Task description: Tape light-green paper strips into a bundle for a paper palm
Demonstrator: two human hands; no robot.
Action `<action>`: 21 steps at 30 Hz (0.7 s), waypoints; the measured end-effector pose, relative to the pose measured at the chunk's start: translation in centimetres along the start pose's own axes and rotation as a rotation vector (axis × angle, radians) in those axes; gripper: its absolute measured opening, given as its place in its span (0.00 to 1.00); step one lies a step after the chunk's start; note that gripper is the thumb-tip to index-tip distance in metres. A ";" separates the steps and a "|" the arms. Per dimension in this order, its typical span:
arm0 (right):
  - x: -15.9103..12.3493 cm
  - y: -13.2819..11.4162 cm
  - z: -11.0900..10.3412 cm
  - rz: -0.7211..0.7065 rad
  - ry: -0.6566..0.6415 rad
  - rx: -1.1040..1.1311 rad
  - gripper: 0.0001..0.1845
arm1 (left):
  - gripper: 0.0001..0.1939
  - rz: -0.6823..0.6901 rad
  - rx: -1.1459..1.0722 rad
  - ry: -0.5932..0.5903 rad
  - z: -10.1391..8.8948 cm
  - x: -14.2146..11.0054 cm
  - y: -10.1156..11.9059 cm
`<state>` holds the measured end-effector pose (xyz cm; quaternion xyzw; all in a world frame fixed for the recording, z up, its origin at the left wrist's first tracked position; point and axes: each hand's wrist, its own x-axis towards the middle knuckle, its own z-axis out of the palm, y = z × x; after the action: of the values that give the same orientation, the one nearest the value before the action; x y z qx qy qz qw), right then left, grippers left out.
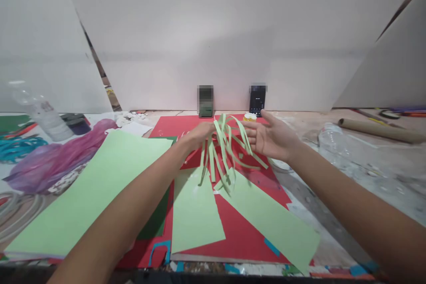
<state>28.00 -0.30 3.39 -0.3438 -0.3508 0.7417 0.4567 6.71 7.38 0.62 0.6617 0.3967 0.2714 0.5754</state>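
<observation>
Both hands are raised over a red paper sheet (239, 230) in the middle of the table. My left hand (196, 135) is closed on a bunch of thin light green paper strips (222, 151) that dangle down from it. My right hand (271, 137) is beside the strips with its palm turned inward and fingers apart, some strips draped over its fingers. Below lie two light green paper pieces (195, 213) on the red sheet, and a large light green sheet (89, 195) lies to the left.
White boards (213, 44) wall the back and sides. A plastic bottle (43, 115), purple material (53, 159) and teal cord (16, 146) lie at left. A yellow tape roll (250, 117), a clear bottle (346, 146) and a cardboard tube (379, 130) are at right.
</observation>
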 end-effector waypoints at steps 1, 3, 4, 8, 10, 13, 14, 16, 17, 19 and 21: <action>0.1 -0.5 -0.3 -0.051 0.024 0.054 0.25 | 0.14 -0.012 -0.011 -0.026 -0.3 0.5 0.0; 0.1 -1.3 -0.9 -0.186 0.087 0.132 0.25 | 0.13 -0.030 -0.028 -0.077 -0.8 1.2 -0.2; 0.0 -1.7 -1.2 -0.255 0.121 0.148 0.24 | 0.13 -0.034 -0.028 -0.092 -0.9 1.4 -0.3; 0.1 -2.1 -2.4 -0.380 0.181 0.088 0.21 | 0.13 -0.027 0.037 -0.097 -0.7 1.9 -1.0; 0.0 -1.7 -2.9 -0.320 0.189 -0.013 0.20 | 0.13 -0.009 0.106 -0.068 -0.6 2.3 -1.1; -0.2 -1.0 -3.6 -0.198 0.262 -0.278 0.16 | 0.11 0.017 0.262 0.022 -1.1 3.2 -0.6; -0.4 -0.9 -3.9 -0.182 0.301 -0.394 0.15 | 0.10 0.021 0.325 0.064 -1.5 3.7 -0.5; -0.8 -0.9 -4.7 -0.208 0.395 -0.671 0.16 | 0.08 0.013 0.461 0.157 -2.3 4.7 -0.1; -1.0 -1.0 -5.2 -0.238 0.448 -0.833 0.17 | 0.07 -0.002 0.531 0.201 -2.7 5.3 -0.1; -1.3 -1.3 -6.4 -0.296 0.550 -1.165 0.17 | 0.07 -0.058 0.666 0.274 -3.4 6.5 -0.1; -1.5 -1.5 -7.6 -0.300 0.602 -1.427 0.16 | 0.09 -0.127 0.777 0.311 -3.8 7.5 -0.4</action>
<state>35.48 0.42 1.02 -0.6890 -0.6458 0.1429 0.2962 7.55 15.76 0.25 0.7549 0.5916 0.1620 0.2320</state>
